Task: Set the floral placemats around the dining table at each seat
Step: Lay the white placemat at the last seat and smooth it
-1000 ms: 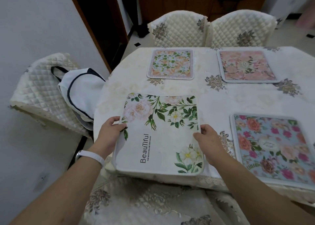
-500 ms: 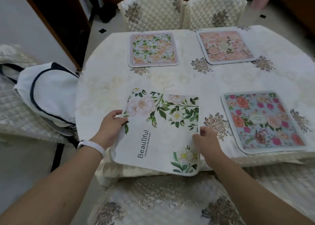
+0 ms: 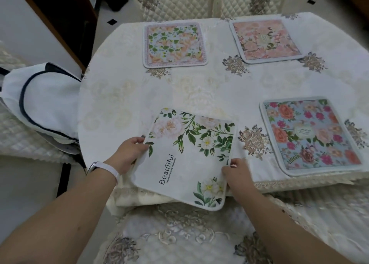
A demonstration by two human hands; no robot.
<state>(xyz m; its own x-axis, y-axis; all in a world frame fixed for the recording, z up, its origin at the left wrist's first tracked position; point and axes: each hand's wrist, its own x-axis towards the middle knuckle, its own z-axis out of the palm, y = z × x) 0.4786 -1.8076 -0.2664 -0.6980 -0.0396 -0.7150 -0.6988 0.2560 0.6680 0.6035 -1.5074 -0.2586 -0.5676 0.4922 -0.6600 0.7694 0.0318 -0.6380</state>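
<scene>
A white placemat with green leaves, pale flowers and the word "Beautiful" lies at the near edge of the table, its near corner hanging over the edge. My left hand grips its left edge. On the right edge, my right hand pinches the mat. Three other floral placemats lie flat: a blue one with red flowers at near right, an orange and green one at far left, a pink one at far right.
Two quilted chairs stand at the far side, another chair is right below me, and a chair at left carries a white bag with dark trim. A dark doorway opens at upper left.
The white placemat has turned slightly clockwise and slid a little toward the near edge in my two hands. My head has tilted down, so the table sits higher in view.
</scene>
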